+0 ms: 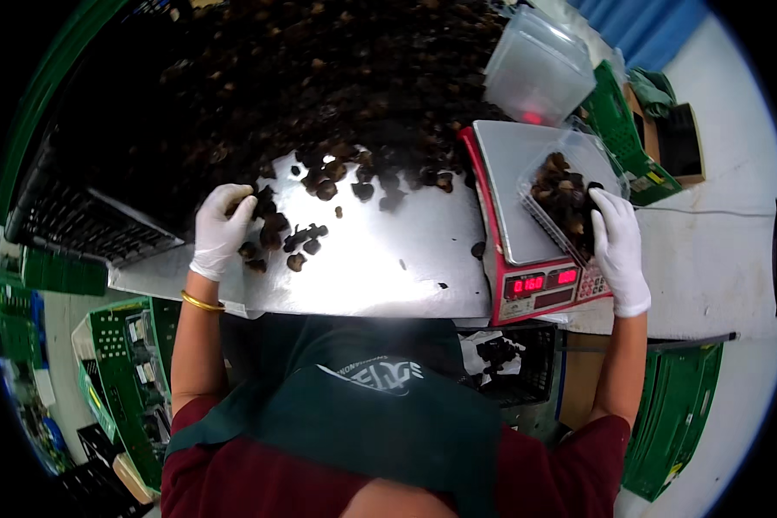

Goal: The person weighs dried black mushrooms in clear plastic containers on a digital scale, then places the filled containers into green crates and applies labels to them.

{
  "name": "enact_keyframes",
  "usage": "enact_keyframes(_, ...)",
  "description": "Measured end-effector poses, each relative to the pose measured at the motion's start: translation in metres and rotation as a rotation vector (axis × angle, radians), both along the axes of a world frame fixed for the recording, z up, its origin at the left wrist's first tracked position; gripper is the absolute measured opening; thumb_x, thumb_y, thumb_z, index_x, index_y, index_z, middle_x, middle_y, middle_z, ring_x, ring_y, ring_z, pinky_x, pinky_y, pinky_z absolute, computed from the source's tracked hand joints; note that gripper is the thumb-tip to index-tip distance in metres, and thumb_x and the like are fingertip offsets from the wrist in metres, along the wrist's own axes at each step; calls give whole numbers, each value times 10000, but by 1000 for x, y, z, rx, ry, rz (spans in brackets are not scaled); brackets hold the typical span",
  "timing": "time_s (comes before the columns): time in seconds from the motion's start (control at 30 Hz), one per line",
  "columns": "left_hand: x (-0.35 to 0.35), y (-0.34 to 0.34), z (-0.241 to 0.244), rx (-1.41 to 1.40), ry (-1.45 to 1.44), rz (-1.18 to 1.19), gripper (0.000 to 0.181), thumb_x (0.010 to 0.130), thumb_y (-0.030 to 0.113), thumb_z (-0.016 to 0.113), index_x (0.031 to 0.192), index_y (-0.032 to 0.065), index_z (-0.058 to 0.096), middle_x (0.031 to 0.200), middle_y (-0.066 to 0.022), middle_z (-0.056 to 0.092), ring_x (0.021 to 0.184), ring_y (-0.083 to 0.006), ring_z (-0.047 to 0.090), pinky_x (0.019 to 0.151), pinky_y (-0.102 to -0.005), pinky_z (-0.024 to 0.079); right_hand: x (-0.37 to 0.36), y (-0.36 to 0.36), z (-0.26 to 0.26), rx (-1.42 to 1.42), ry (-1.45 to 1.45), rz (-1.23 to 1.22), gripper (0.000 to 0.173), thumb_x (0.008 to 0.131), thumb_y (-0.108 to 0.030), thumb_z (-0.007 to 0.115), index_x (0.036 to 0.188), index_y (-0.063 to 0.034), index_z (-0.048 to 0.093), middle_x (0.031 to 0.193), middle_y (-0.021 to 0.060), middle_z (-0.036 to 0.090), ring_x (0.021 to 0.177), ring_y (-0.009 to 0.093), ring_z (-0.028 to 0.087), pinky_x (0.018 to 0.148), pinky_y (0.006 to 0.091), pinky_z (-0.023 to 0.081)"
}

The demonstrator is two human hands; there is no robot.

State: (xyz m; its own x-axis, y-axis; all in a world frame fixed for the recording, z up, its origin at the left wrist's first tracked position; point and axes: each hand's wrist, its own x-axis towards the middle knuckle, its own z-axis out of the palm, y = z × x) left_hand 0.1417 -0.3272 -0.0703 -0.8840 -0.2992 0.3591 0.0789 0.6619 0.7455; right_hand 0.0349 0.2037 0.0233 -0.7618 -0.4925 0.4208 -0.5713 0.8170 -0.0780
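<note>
Both my hands wear white gloves. My left hand (225, 228) pinches a dark piece of what looks like wood ear fungus, beside loose pieces on the metal table (388, 259). A big heap of the dark fungus (337, 78) covers the table's far part. At the right, an open clear plastic container (544, 210) holding dark and brown pieces rests tilted on the steel plate of a red digital scale (498, 285) with lit red digits. My right hand (615, 239) is at the container's right side, fingertips at a dark piece by its rim; whether it grips that piece is unclear.
Stacked clear plastic containers (540, 65) stand behind the scale. A black plastic crate (97, 223) is at the left table edge. Green crates (634, 142) lie at the right rear, others (676, 414) below right. Beneath the table edge sits another black crate (537, 369) with dark pieces.
</note>
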Motion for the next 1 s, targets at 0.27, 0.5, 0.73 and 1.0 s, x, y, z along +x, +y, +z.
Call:
enact_keyframes(0.27,7,14,-21,-497,-169,-127,305,757,48,672,1060,50,638,1117,-144,585,1027,-334,557,893,-357,464,25,-33,24,-307,-11,-16,249,861,6,555,1103,-9,612,1051,150,620,995,290,597,879,355,465)
enact_keyframes(0.5,-11,-25,-41,-269,-29,-90,199,756,-19,562,937,27,633,916,-131,616,828,-279,614,739,-334,504,54,-211,-45,-178,-340,513,303,808,-163,627,1094,-66,606,1045,130,599,902,308,610,786,392,500)
enact_keyframes(0.73,38,-45,-18,181,-183,-53,319,787,-35,510,1090,4,600,937,-82,630,901,-207,616,790,-302,497,54,-325,-97,146,-493,585,414,830,-138,566,1241,-97,530,1103,181,543,895,332,606,782,404,499)
enact_keyframes(1.0,60,1,-42,-321,-268,-126,371,746,139,693,1095,47,608,1090,-154,568,957,-344,588,825,-370,487,39,-325,-135,-170,-537,470,192,839,-133,544,990,-73,646,945,144,565,840,311,606,758,394,503)
